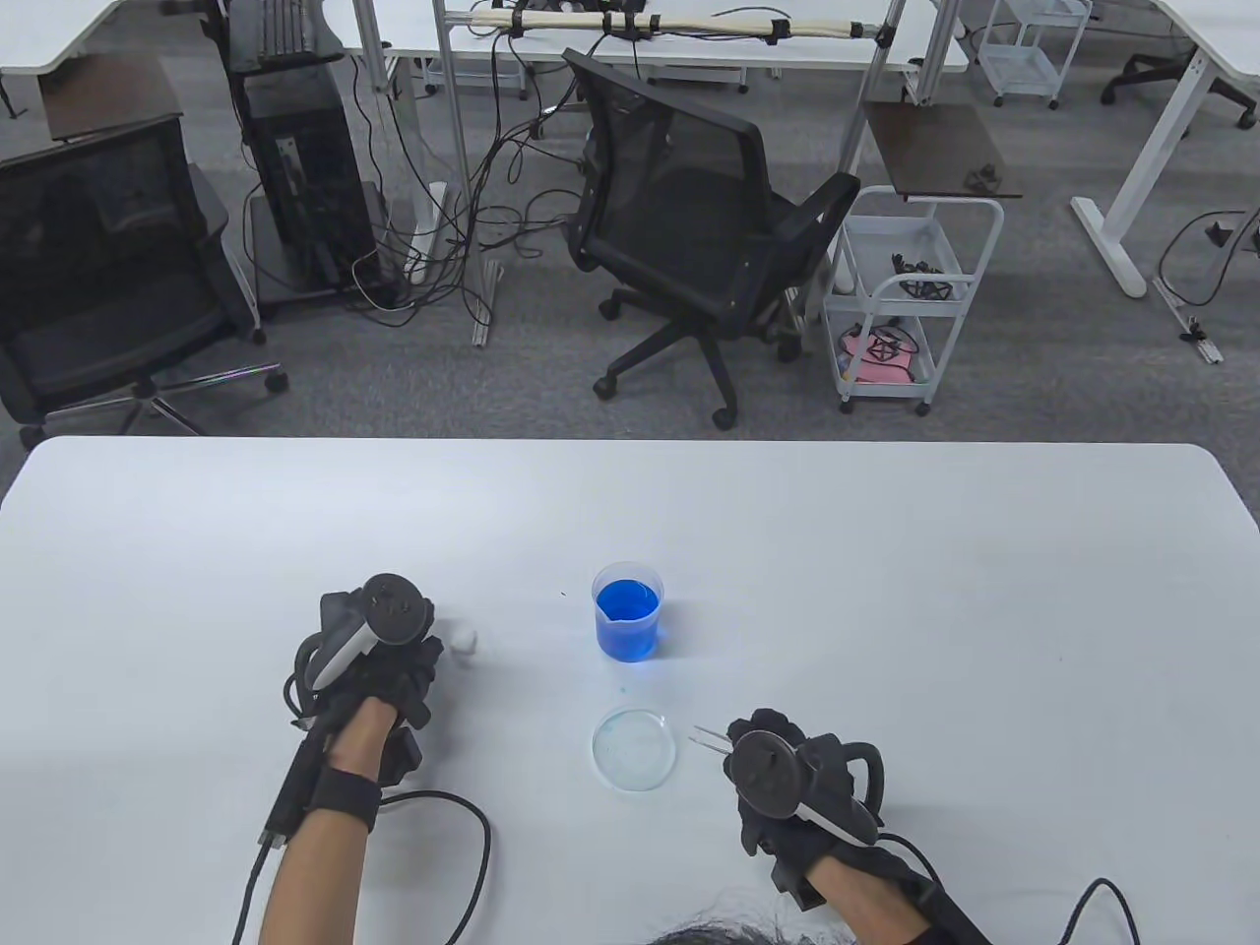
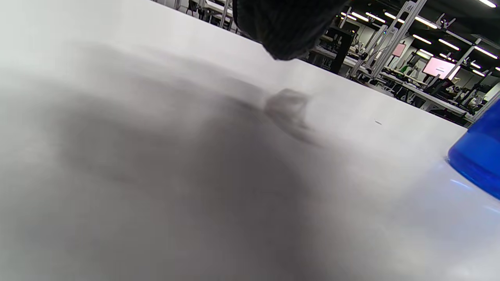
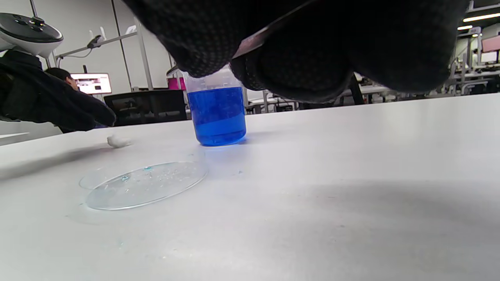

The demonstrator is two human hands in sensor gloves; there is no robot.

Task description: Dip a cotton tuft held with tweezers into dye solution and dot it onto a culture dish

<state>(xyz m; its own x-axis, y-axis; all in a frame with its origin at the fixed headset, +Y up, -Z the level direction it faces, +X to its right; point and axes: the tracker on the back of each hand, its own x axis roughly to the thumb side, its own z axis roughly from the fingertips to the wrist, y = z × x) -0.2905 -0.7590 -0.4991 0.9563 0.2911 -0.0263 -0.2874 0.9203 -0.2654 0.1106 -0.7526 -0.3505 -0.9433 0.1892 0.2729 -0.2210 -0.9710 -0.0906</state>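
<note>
A clear beaker of blue dye [image 1: 627, 615] stands mid-table; it also shows in the right wrist view [image 3: 216, 113] and at the edge of the left wrist view [image 2: 478, 156]. A clear culture dish [image 1: 634, 748] with faint blue specks lies in front of it [image 3: 144, 185]. A white cotton tuft [image 1: 463, 641] lies loose on the table left of the beaker [image 3: 117, 141]. My right hand [image 1: 746, 740] pinches metal tweezers [image 1: 707, 736], whose bare tips point left just right of the dish. My left hand [image 1: 425, 658] rests on the table, empty, its fingers just left of the tuft.
Glove cables [image 1: 463, 817] trail off the near table edge behind both wrists. Beyond the far edge of the white table [image 1: 886, 551] stand office chairs [image 1: 689, 226] and a white cart [image 1: 911, 295].
</note>
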